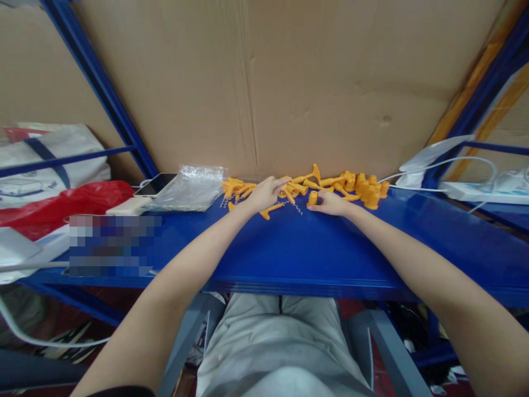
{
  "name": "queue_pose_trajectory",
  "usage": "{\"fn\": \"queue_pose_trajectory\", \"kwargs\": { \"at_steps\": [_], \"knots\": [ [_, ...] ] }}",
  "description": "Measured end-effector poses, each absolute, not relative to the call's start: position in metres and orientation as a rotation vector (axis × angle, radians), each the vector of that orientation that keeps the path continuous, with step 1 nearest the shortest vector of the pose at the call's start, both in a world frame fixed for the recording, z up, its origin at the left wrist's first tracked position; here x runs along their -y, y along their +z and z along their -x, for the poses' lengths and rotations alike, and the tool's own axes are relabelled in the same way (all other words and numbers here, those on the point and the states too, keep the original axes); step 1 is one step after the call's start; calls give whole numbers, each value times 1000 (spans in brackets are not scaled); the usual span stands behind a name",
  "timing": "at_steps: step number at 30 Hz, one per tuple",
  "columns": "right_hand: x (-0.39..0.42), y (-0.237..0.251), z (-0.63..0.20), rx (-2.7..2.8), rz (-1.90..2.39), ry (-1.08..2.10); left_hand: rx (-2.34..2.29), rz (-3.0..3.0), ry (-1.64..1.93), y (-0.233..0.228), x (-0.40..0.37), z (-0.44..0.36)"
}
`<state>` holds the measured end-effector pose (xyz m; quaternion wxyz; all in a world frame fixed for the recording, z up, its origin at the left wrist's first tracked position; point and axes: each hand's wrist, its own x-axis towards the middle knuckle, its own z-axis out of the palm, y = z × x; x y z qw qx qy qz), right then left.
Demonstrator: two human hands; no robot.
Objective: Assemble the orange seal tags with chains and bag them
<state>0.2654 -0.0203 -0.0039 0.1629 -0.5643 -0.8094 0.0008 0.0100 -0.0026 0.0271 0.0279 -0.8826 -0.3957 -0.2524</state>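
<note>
Pinching an orange corkscrew between thumb and fingers, a seated person's left hand hangs low over a blue metal table, the wire spiral pointing down toward the surface. Just beside it, the right hand has its fingers closed around a short orange cylinder, held near the table's middle, toward the back. Below the left hand lies an orange threaded piece. Behind and between the hands, more orange parts lie jumbled; to the left, a heap of orange-handled spirals spreads out, and to the right, a cluster of orange sleeves crowds together. Farther left are a clear plastic bag, a dark-screened phone and a red bag; a white power strip sits far right. Brown cardboard backs the scene.
</note>
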Motion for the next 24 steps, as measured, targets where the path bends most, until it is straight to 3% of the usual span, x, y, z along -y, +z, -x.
{"fn": "queue_pose_trajectory", "kwargs": {
  "at_steps": [4,9,24],
  "knots": [
    [29,4,-261,2327,1779,-278,1099,2712,-455,26,6,2],
    [32,8,-264,2373,1721,-433,1067,2698,-459,19,4,4],
    [40,15,-255,2268,1709,-427,1216,2880,-1275,12,1,0]
  ]
}}
